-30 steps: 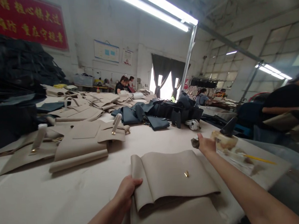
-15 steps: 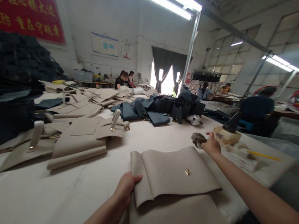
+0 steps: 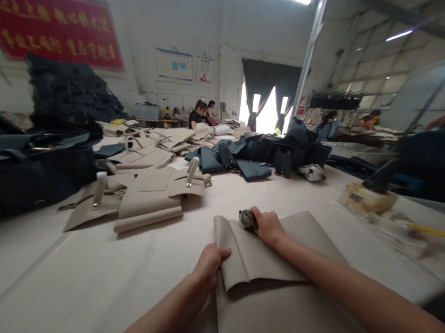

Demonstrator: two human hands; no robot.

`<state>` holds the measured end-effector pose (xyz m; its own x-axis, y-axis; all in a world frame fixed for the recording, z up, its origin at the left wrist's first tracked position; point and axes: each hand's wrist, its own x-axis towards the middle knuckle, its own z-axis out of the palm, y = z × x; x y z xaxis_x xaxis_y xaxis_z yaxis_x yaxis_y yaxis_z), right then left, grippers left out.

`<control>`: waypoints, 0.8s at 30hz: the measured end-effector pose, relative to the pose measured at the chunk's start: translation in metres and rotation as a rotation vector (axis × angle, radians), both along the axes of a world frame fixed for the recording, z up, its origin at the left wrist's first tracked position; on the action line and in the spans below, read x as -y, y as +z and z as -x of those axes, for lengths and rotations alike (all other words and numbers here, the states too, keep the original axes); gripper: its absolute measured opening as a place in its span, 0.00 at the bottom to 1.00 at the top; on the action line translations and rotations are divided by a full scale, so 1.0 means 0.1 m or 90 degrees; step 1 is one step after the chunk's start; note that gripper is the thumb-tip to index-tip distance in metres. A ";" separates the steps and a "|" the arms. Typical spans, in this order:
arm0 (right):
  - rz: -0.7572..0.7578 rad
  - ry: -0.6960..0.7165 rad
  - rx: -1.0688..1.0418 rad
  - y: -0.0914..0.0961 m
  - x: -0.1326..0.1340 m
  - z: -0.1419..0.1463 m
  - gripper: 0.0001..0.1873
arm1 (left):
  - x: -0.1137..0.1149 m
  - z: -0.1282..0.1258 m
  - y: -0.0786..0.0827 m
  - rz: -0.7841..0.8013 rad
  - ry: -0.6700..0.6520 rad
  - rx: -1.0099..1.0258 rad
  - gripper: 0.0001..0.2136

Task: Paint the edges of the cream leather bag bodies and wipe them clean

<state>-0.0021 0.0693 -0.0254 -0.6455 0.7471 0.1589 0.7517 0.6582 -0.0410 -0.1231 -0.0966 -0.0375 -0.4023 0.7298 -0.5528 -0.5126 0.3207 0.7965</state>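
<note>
My right hand (image 3: pixel 268 227) is shut on a small mottled grey-brown lump (image 3: pixel 248 219), which it presses onto the top of a folded beige leather panel (image 3: pixel 258 249). My left hand (image 3: pixel 210 264) grips the panel's rolled-over left edge. A second flat layer of beige leather (image 3: pixel 269 314) lies under the fold and reaches the bottom of the view. The small gold stud on the panel is hidden from view.
A stained board (image 3: pixel 368 200) with a dark cone and a yellow pencil (image 3: pixel 437 232) lies to the right. Beige bag pieces (image 3: pixel 149 201), blue-grey leather pieces (image 3: pixel 259 156) and a dark stack (image 3: pixel 38 172) cover the white-topped table ahead. Several co-workers (image 3: pixel 200 113) sit beyond.
My right hand has moved left from the board onto the panel with the lump in it, covering the gold stud. The whole view has shifted as my head turned.
</note>
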 end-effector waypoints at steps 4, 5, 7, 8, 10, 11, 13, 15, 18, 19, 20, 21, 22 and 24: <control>-0.037 -0.138 0.053 0.13 -0.31 -0.63 0.24 | -0.01 0.02 0.01 0.009 -0.015 -0.007 0.04; -0.046 -0.178 0.058 0.21 -0.37 -0.82 0.23 | -0.01 0.02 0.00 0.005 -0.020 -0.007 0.04; -0.068 -0.245 0.051 0.36 -0.46 -1.07 0.23 | -0.01 0.01 0.00 0.005 -0.023 -0.009 0.04; -0.079 -0.261 0.040 0.43 -0.48 -1.10 0.24 | -0.01 0.01 0.00 0.006 -0.020 -0.012 0.04; -0.076 -0.243 0.009 0.51 -0.44 -0.94 0.27 | -0.02 0.00 0.00 0.005 -0.007 -0.016 0.03; -0.063 -0.207 -0.008 0.51 -0.36 -0.77 0.29 | -0.02 0.00 0.00 0.002 0.001 -0.015 0.03; -0.025 -0.099 -0.034 0.44 -0.09 -0.33 0.32 | -0.03 0.00 0.00 -0.014 0.013 -0.005 0.04; 0.004 0.014 -0.038 0.32 0.22 0.10 0.33 | -0.02 -0.01 0.00 -0.034 0.015 0.004 0.05; 0.015 0.086 -0.001 0.17 0.42 0.43 0.30 | 0.01 -0.01 -0.02 -0.047 0.018 0.003 0.06; 0.012 0.077 0.013 0.16 0.37 0.42 0.27 | 0.01 -0.01 -0.02 -0.041 0.022 0.001 0.06; 0.006 0.054 0.024 0.17 0.27 0.36 0.25 | 0.01 -0.01 -0.02 -0.034 0.027 0.000 0.06; -0.001 0.018 0.030 0.21 0.14 0.26 0.24 | 0.01 -0.01 -0.02 -0.028 0.032 -0.001 0.05; -0.009 -0.023 0.030 0.27 -0.01 0.13 0.24 | 0.01 0.00 -0.02 -0.025 0.033 0.000 0.06; -0.028 -0.102 0.011 0.41 -0.28 -0.12 0.25 | 0.00 0.00 -0.01 -0.023 0.031 0.003 0.06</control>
